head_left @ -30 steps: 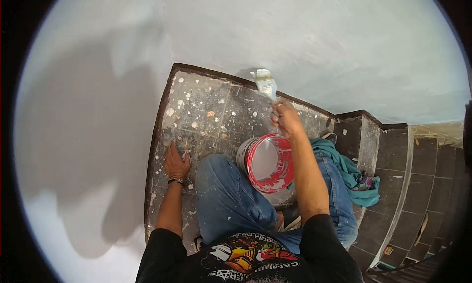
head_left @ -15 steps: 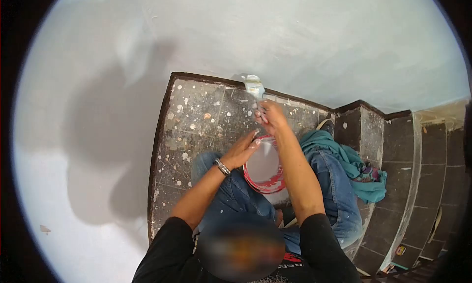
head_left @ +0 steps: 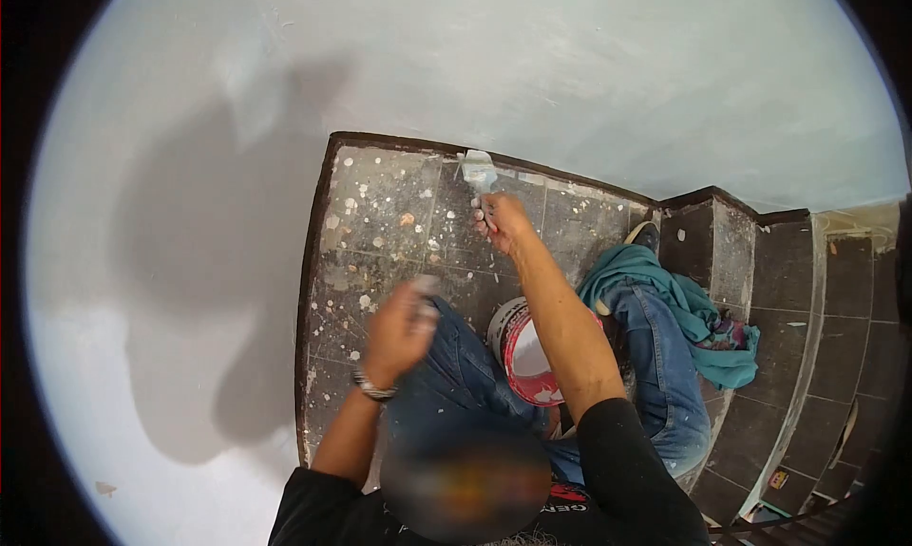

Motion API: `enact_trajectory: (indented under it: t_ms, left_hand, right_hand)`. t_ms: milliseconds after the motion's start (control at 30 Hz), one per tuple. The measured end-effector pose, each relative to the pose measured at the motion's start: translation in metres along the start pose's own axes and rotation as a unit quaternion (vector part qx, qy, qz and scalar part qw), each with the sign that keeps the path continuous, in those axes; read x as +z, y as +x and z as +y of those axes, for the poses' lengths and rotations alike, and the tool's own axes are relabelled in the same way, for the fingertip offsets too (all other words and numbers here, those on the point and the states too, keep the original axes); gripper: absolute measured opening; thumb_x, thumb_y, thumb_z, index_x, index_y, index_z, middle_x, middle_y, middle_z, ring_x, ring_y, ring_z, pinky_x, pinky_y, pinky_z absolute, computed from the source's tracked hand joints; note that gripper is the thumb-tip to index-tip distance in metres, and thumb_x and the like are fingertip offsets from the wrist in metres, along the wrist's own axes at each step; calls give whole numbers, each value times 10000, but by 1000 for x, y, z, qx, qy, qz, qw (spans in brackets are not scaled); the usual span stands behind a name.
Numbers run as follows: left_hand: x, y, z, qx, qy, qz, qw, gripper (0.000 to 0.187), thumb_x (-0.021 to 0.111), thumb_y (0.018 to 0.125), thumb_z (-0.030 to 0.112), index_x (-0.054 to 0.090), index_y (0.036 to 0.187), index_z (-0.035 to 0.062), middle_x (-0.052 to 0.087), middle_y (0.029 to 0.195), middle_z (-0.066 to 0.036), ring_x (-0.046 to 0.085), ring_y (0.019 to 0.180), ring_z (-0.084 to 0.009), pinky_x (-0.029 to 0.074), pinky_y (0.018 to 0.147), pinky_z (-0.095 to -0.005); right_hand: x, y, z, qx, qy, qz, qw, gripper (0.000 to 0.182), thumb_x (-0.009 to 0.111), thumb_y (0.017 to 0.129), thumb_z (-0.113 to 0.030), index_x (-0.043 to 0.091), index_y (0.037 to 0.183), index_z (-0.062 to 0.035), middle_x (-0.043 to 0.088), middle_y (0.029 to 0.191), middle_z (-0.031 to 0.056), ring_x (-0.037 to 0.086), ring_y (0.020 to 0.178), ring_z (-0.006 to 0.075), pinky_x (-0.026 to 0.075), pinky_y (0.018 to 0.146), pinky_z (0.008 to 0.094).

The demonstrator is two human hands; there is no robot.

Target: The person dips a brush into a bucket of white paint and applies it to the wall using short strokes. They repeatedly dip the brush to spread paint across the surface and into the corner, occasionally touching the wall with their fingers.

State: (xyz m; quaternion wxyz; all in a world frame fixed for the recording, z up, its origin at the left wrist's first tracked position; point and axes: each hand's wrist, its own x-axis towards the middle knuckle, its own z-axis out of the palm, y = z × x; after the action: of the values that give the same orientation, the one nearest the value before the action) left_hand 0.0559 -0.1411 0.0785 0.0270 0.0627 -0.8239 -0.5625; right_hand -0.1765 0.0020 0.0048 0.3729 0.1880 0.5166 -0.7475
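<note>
Right hand (head_left: 502, 225), center, fingers wrapped round handle of paintbrush (head_left: 479, 169) near dark wall trim. Left hand (head_left: 401, 329), lower center-left, blurred, finger state unclear. Paint bucket (head_left: 532, 352) right of it.

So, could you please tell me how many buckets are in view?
1: the paint bucket, between the person's bent legs, partly hidden by the right forearm. No other shows.
</note>
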Motion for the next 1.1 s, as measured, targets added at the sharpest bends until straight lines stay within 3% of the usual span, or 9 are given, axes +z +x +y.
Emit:
enact_trajectory:
  t_ms: [67, 133, 167, 233, 333, 433, 533, 633, 1100]
  left_hand:
    - [-33, -12, -49, -20, 24, 200, 979, 390, 547, 859, 151, 521, 1223, 13, 606, 1063, -177, 602, 939, -301, 482, 827, -388]
    - [-53, -28, -119, -88, 166, 299, 936, 408, 552, 861, 168, 503, 1226, -8, 587, 1095, -203, 582, 1007, -327, 460, 872, -412]
    - [-57, -36, -147, -84, 219, 304, 923, 423, 551, 861, 179, 493, 1233, -12, 574, 1114, -210, 565, 1030, -339, 445, 891, -423]
    - [-59, -54, -180, -78, 322, 308, 892, 453, 549, 862, 202, 473, 1248, -20, 549, 1153, -225, 532, 1074, -364, 416, 929, -447]
    - [-58, -65, -193, -116, 350, 202, 907, 510, 537, 861, 254, 439, 1281, -17, 513, 1211, -229, 475, 1126, -398, 362, 979, -472]
    - [-48, -67, -214, -66, 430, 150, 888, 538, 525, 851, 299, 435, 1291, 3, 505, 1218, -218, 468, 1116, -396, 352, 970, -480]
    - [-44, -67, -215, -104, 428, 90, 893, 575, 547, 851, 271, 386, 1322, -15, 458, 1263, -247, 415, 1182, -411, 293, 1013, -516]
    - [-45, -63, -216, -77, 438, 115, 888, 587, 554, 810, 323, 434, 1296, 16, 505, 1196, -199, 462, 1106, -373, 333, 960, -497]
    - [-45, -63, -223, -97, 448, 101, 883, 647, 519, 828, 410, 408, 1314, -4, 489, 1190, -207, 431, 1129, -380, 287, 992, -490]
  right_hand:
    - [3, -1, -1, -10, -1, 5, 1000, 111, 469, 904, -116, 488, 959, -22, 540, 761, 64, 493, 550, 133, 404, 431, 261]
    - [6, 1, -7, -28, -5, 0, 1000, 113, 468, 904, -117, 477, 971, -26, 540, 775, 62, 489, 554, 128, 399, 432, 256]
    - [8, 2, -12, -37, -5, 0, 999, 111, 468, 904, -117, 475, 970, -27, 539, 780, 60, 487, 556, 127, 398, 435, 256]
    - [11, -2, -21, -54, -4, 5, 999, 107, 468, 904, -116, 471, 967, -30, 537, 790, 56, 482, 561, 125, 396, 442, 256]
    - [25, -38, -32, -128, 0, -7, 992, 100, 467, 902, -112, 470, 956, -27, 535, 795, 58, 480, 564, 124, 389, 450, 250]
    - [29, -60, -14, -126, -16, 20, 992, 102, 468, 902, -109, 471, 960, -25, 533, 789, 65, 477, 567, 126, 382, 451, 249]
    - [18, -41, 4, -52, -9, 21, 998, 115, 464, 899, -104, 468, 980, -24, 533, 794, 71, 479, 571, 129, 384, 453, 253]
    - [16, -21, 10, -49, -5, 54, 997, 120, 462, 896, -99, 469, 986, -21, 533, 792, 69, 471, 556, 131, 380, 443, 266]
    - [13, 8, -4, -57, -10, 54, 997, 116, 458, 914, -106, 484, 929, 5, 518, 756, 67, 440, 547, 110, 338, 434, 238]
